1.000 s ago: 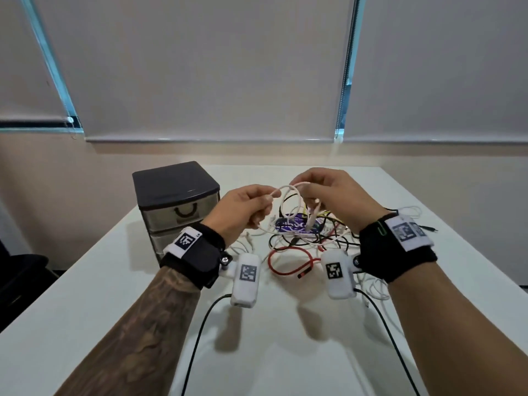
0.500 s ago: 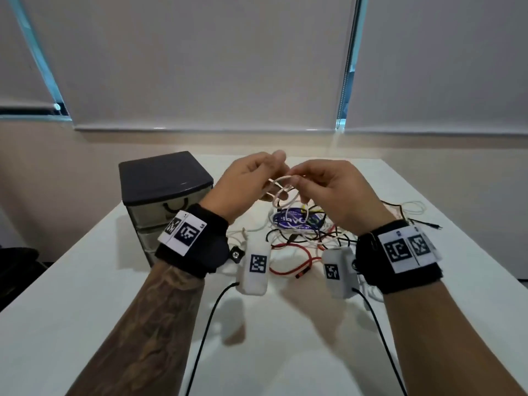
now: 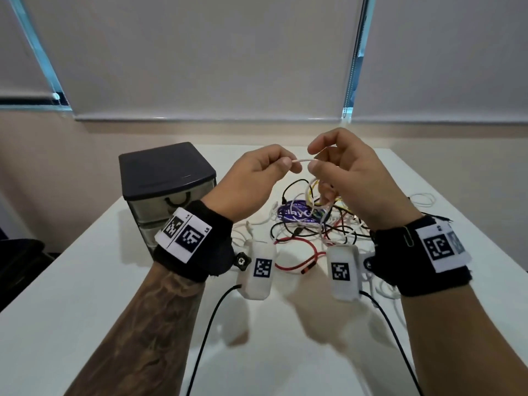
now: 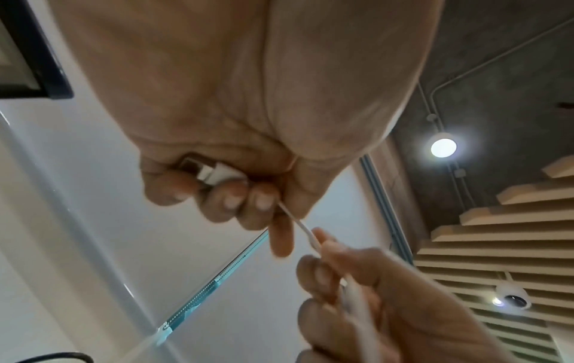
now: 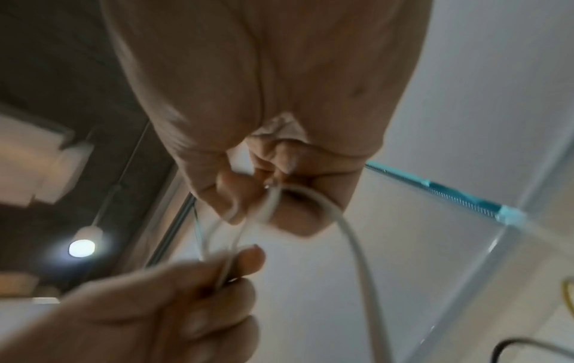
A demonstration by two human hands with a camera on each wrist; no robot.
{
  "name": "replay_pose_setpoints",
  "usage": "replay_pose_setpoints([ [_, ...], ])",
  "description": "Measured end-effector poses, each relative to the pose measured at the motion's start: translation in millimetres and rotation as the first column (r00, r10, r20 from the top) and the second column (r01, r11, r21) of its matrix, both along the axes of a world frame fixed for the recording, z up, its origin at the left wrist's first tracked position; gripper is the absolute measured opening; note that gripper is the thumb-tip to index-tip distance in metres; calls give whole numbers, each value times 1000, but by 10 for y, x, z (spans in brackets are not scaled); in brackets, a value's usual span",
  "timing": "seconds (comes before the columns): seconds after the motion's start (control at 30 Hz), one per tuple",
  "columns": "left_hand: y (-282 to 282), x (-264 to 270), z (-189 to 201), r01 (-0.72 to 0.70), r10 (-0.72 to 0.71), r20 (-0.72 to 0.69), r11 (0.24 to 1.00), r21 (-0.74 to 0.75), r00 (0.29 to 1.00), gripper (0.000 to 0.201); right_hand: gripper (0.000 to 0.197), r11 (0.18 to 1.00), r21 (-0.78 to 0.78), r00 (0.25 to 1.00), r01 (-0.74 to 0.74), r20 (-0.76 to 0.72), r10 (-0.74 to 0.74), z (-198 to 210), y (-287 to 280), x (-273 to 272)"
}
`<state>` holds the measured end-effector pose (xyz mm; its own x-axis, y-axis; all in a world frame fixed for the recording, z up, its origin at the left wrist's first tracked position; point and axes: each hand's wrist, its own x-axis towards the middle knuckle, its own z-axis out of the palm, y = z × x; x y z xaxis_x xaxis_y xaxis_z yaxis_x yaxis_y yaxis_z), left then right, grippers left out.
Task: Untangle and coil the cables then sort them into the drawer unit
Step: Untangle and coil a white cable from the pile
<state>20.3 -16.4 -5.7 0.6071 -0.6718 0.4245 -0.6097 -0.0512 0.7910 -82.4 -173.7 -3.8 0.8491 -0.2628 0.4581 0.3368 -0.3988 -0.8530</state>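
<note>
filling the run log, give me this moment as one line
left hand: grips white cable plug end | right hand: pinches same cable | drawer unit: closed

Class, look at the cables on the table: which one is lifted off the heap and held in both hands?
The white cable: the left hand and the right hand pinch it above the table, while the red cable and the black and yellow ones lie in the heap.

We have the drawer unit [image 3: 168, 192] standing on the table [image 3: 85, 295] at its left side, toward the far edge. To its right, the tangle of cables [image 3: 311, 224] lies on the tabletop. Above and in front of that tangle we see the left hand [image 3: 254, 184] and right hand [image 3: 351, 178] side by side, a cable [image 3: 303, 160] bridging them.
</note>
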Motion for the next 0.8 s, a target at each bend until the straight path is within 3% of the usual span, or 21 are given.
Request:
replay_pose_setpoints([
  [0.1,75,-10,-9,164,-153,-180,986,45,972,34,6,988,-117,995,96,34,-93,-36,-84,7],
  [0.17,122,-5,-17,317,-314,-370,947,-53,874,33,4,990,-76,992,117,62,-112,-59,-106,20],
  [0.23,127,21,-40,371,-421,-499,906,-202,757,29,9,990,-60,990,127,65,-123,-83,-119,48],
  [0.3,85,16,-88,383,-457,-539,889,-251,708,23,11,986,-74,984,152,107,-144,-91,-146,64],
  [0.4,-10,-53,-192,435,-427,-555,891,-127,714,22,9,985,-71,975,158,171,-144,-70,-175,57],
  [0.47,-37,-127,-194,506,-467,-608,854,-122,642,25,11,986,-76,976,148,174,-132,-81,-157,58],
  [0.5,-34,-148,-168,532,-520,-625,825,-191,582,23,14,986,-80,977,147,165,-133,-102,-152,70],
  [0.57,21,-112,-75,496,-641,-631,757,-425,438,18,25,987,-72,984,146,117,-137,-157,-151,86],
  [0.63,142,4,36,347,-723,-590,690,-635,359,16,32,993,-16,992,116,45,-115,-206,-167,83],
  [0.7,279,124,128,196,-756,-549,635,-747,356,20,21,998,36,998,59,-3,-59,-250,-174,83],
  [0.8,367,207,181,69,-758,-529,594,-801,382,22,5,1000,-24,998,-11,-59,10,-297,-97,113],
])
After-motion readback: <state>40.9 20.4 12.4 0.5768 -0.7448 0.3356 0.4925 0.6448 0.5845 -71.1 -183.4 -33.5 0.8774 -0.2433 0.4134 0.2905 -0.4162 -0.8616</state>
